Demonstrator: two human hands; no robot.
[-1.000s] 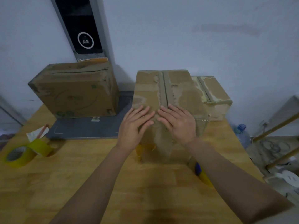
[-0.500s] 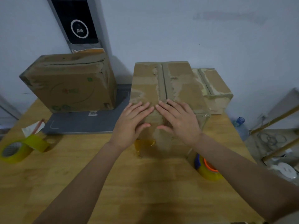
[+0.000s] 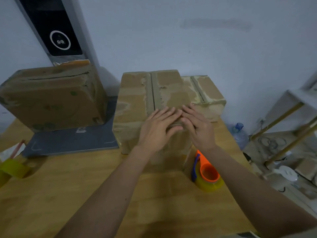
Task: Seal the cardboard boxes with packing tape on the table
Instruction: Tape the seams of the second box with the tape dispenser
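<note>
A worn cardboard box (image 3: 135, 103) stands in the middle of the wooden table (image 3: 72, 189), its top seam running away from me. My left hand (image 3: 157, 127) and my right hand (image 3: 197, 127) lie flat side by side on the near end of its top, fingers straight, pressing at the seam over the front edge. A tape dispenser (image 3: 206, 174) with an orange core, blue handle and yellowish tape sits on the table just right of the box. A second yellow tape roll (image 3: 12, 169) lies at the far left edge.
A larger cardboard box (image 3: 49, 102) rests on a grey base (image 3: 68, 143) at back left, below a dark upright panel (image 3: 54, 28). A smaller box (image 3: 207, 97) sits behind right of the middle one. Beyond the table's right edge are a water bottle (image 3: 238, 134) and shelving (image 3: 288, 127).
Both hands have drawn closer together on the box's near top edge. The view has shifted, and the orange tape dispenser beside the box now shows fully.
</note>
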